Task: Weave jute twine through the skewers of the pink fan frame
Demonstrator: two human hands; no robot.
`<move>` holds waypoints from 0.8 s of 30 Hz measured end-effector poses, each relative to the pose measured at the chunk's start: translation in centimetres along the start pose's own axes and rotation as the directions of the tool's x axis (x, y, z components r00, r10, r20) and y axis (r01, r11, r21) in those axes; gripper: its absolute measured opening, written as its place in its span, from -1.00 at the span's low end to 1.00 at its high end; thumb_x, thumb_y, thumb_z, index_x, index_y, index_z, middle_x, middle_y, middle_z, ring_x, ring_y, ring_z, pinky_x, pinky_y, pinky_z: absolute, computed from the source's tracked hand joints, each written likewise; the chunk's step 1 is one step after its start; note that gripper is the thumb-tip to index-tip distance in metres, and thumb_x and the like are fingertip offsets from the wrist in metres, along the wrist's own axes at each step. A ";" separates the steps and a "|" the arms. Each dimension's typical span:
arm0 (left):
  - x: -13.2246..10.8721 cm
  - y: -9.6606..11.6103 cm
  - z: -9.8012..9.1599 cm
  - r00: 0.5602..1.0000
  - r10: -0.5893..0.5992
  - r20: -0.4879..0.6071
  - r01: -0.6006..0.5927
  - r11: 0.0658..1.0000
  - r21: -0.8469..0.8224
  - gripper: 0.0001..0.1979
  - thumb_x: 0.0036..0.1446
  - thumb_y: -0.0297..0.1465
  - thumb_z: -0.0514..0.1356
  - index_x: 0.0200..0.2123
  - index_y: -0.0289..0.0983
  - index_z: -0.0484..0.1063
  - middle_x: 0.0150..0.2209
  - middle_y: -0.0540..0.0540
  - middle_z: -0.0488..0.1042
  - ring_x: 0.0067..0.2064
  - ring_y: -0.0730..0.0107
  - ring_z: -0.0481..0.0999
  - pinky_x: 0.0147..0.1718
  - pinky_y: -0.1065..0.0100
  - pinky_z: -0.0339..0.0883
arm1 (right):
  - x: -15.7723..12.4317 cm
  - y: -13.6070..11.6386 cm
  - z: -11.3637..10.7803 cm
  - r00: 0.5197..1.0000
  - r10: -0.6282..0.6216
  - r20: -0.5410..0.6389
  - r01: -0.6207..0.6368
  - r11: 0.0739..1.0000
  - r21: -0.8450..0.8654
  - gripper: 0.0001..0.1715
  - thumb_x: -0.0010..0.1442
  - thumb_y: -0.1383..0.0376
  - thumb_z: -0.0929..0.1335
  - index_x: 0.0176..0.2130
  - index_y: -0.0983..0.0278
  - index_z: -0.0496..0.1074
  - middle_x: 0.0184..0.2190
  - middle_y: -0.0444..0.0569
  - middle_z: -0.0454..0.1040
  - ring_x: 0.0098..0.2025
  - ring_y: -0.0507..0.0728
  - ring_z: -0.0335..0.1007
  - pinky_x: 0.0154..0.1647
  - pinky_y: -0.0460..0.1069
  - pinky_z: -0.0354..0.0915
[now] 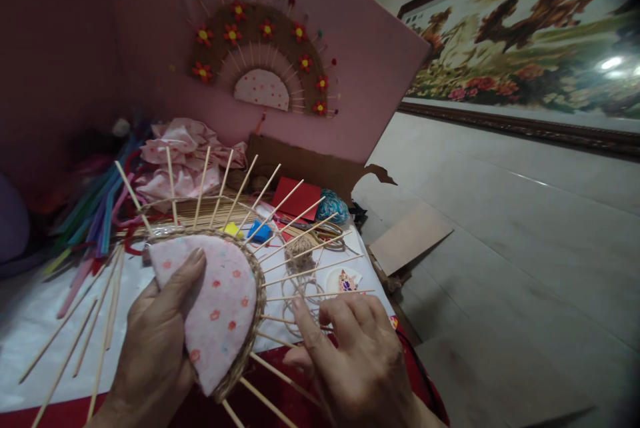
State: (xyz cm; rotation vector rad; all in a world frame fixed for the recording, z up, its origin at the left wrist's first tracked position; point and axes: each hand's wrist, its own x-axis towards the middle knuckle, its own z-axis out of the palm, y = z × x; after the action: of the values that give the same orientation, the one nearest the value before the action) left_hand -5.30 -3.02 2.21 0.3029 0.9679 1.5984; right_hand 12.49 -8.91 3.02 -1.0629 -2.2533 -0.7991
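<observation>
My left hand [160, 331] grips a half-round fan-shaped piece [220, 308], its thumb lying on the face. Pale pink cloth with small red flowers covers that piece, and a braided twine edging [259, 301] follows its curve. Several thin wooden sticks [295, 235] radiate outward from the edging. Over the sticks on the right side is my right hand [355, 348], index finger stretched out and thumb apart from it. Its index fingertip is close to or touching a stick; I cannot tell which. Loose loops of twine [295, 298] lie behind that fingertip, by a twine ball [299, 253].
Behind stands a pink board [360, 81] bearing a finished-looking flowered fan [263, 28]. Pipe cleaners [103, 208], crumpled pink cloth [175, 155], loose sticks [85, 321], scissors [325, 233], blue yarn [333, 207] and red paper [297, 196] lie on the white-topped table [30, 348].
</observation>
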 end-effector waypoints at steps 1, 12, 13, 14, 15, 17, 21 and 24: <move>0.0 0.0 0.0 1.000 0.002 0.002 -0.002 1.000 0.000 -0.87 0.00 -0.55 0.17 -0.34 -0.32 0.48 -0.51 -0.09 0.57 -0.58 0.34 0.53 -0.57 0.38 0.46 | 0.0 0.0 0.0 1.000 -0.002 -0.004 0.002 1.000 0.004 -0.59 0.23 0.17 0.26 -0.11 0.43 0.47 -0.47 0.07 0.39 -0.37 0.16 0.21 -0.35 0.07 0.11; 0.2 -0.2 0.0 1.000 -0.029 0.010 0.029 1.000 -0.013 -0.86 0.02 -0.56 0.16 -0.32 -0.33 0.47 -0.52 -0.09 0.55 -0.57 0.35 0.53 -0.55 0.37 0.46 | 0.0 -0.1 -0.4 1.000 0.013 -0.022 -0.013 1.000 0.027 -0.58 0.22 0.20 0.28 -0.13 0.50 0.47 -0.48 0.08 0.40 -0.37 0.17 0.23 -0.37 0.07 0.11; 0.2 -0.2 0.0 1.000 -0.024 0.011 0.024 1.000 -0.010 -0.86 0.02 -0.55 0.16 -0.32 -0.33 0.47 -0.52 -0.08 0.55 -0.57 0.35 0.53 -0.55 0.37 0.47 | 0.0 -0.1 -0.4 1.000 0.012 -0.019 -0.011 1.000 0.027 -0.58 0.22 0.20 0.27 -0.13 0.50 0.46 -0.48 0.08 0.40 -0.37 0.17 0.23 -0.37 0.07 0.12; 0.2 -0.3 0.0 1.000 -0.023 0.008 0.023 1.000 -0.005 -0.87 0.02 -0.55 0.16 -0.32 -0.33 0.47 -0.52 -0.08 0.55 -0.58 0.36 0.53 -0.55 0.37 0.47 | 0.0 -0.1 -0.5 1.000 0.014 -0.017 -0.014 0.999 0.029 -0.59 0.22 0.20 0.27 -0.13 0.50 0.47 -0.49 0.08 0.39 -0.38 0.16 0.22 -0.37 0.07 0.12; 0.2 -0.3 0.0 1.000 -0.025 0.009 0.025 1.000 0.000 -0.87 0.02 -0.54 0.17 -0.32 -0.33 0.48 -0.51 -0.08 0.55 -0.57 0.36 0.53 -0.55 0.37 0.47 | -0.1 -0.1 -0.5 1.000 0.020 -0.014 -0.019 0.999 0.035 -0.59 0.22 0.21 0.27 -0.13 0.50 0.47 -0.49 0.07 0.39 -0.38 0.16 0.22 -0.37 0.07 0.12; 0.2 -0.3 0.0 1.000 -0.031 0.008 0.031 1.000 0.006 -0.87 0.02 -0.54 0.17 -0.32 -0.32 0.47 -0.52 -0.07 0.55 -0.58 0.37 0.53 -0.54 0.37 0.47 | -0.2 0.0 -0.5 0.999 0.037 -0.003 -0.036 0.998 0.058 -0.61 0.22 0.21 0.27 -0.12 0.48 0.46 -0.49 0.07 0.39 -0.38 0.16 0.21 -0.37 0.07 0.13; 0.3 -0.3 -0.1 0.999 -0.032 0.007 0.032 0.999 0.003 -0.87 0.01 -0.56 0.16 -0.34 -0.32 0.47 -0.55 -0.06 0.54 -0.58 0.37 0.53 -0.54 0.38 0.47 | -0.3 0.1 -0.6 0.999 0.046 -0.012 -0.045 0.994 0.096 -0.62 0.22 0.22 0.27 -0.12 0.47 0.46 -0.48 0.07 0.39 -0.39 0.15 0.20 -0.38 0.06 0.13; 0.3 -0.3 -0.2 0.999 -0.040 -0.007 0.040 0.999 -0.002 -0.86 0.01 -0.56 0.16 -0.33 -0.33 0.46 -0.56 -0.05 0.54 -0.58 0.38 0.52 -0.54 0.38 0.46 | -0.4 0.0 -0.7 0.999 0.049 0.000 -0.049 0.995 0.086 -0.63 0.21 0.24 0.28 -0.12 0.46 0.46 -0.49 0.06 0.38 -0.39 0.15 0.20 -0.38 0.05 0.13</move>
State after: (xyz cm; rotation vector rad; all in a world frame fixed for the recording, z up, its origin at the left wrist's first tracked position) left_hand -5.29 -2.89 1.78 0.2754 0.9721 1.5645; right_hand 12.85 -9.55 3.26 -1.0721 -2.2302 -0.6770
